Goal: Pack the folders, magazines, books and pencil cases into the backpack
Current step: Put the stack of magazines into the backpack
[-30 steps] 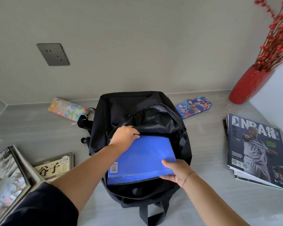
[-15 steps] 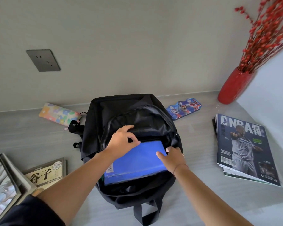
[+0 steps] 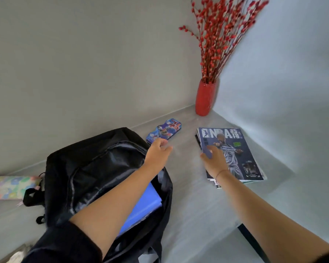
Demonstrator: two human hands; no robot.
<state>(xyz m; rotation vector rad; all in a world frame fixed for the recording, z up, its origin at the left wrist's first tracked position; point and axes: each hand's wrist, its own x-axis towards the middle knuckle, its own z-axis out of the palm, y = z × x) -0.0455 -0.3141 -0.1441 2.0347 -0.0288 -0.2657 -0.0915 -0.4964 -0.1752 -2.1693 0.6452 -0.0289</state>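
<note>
The black backpack (image 3: 95, 168) lies unzipped on the grey table, with a blue folder (image 3: 142, 207) inside its mouth. My left hand (image 3: 158, 154) reaches across the bag's right rim, fingers apart, holding nothing, just short of the blue cartoon pencil case (image 3: 165, 130). My right hand (image 3: 215, 162) rests at the left edge of the stack of NBA magazines (image 3: 235, 154), which still lies flat; its fingers are spread and blurred by motion. A pastel flowered pencil case (image 3: 10, 186) lies at the far left.
A red vase (image 3: 205, 97) with red berry branches stands in the back right corner, just behind the magazines. Walls close the table at the back and the right. The table's front edge drops off at lower right.
Both hands have let go of the blue folder, which now sits deeper in the backpack. They have swung right, the right one onto the magazines. The view has turned right.
</note>
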